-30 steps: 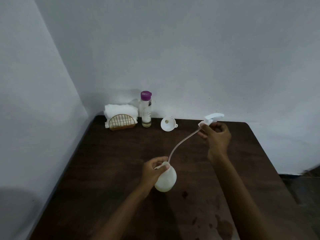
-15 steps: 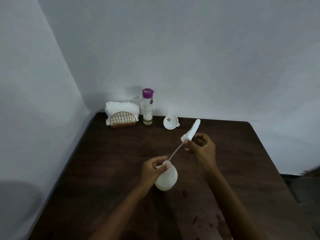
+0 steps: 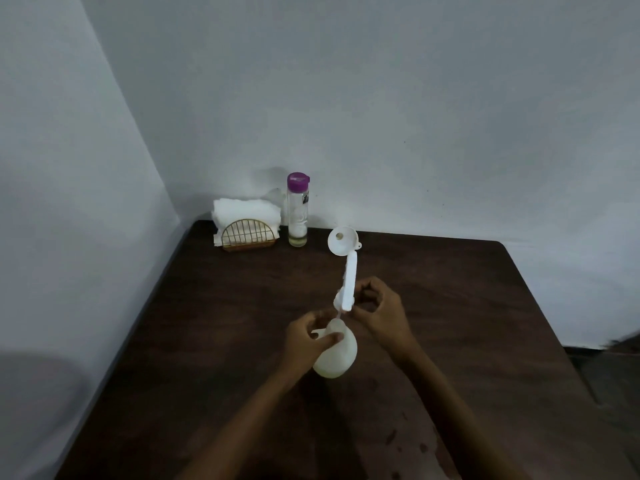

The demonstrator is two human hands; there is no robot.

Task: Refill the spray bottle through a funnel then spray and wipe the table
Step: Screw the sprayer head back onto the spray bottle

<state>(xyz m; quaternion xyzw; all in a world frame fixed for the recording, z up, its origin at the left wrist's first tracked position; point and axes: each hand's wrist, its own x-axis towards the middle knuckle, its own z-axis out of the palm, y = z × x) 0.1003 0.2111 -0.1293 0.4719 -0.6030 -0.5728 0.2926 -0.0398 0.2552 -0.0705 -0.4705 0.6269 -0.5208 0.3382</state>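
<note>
A white translucent spray bottle point(image 3: 337, 355) stands near the middle of the dark wooden table point(image 3: 207, 323). My left hand point(image 3: 306, 339) grips its neck. My right hand point(image 3: 379, 311) holds the white spray head point(image 3: 348, 285) just above the bottle's mouth, nozzle pointing up and away. Only a short piece of the head's dip tube shows between head and mouth. A white funnel point(image 3: 341, 241) lies on its side at the back of the table, behind the spray head. A clear refill bottle with a purple cap point(image 3: 298, 209) stands upright by the wall.
A gold wire holder with white napkins point(image 3: 246, 225) sits in the back left corner beside the refill bottle. Walls close the table at the back and left. Wet spots point(image 3: 412, 441) mark the table near the front right. The table's right edge drops to the floor.
My right hand has brought the spray head down and left toward the bottle's mouth, and the tube has slid in. The left hand and bottle stayed put.
</note>
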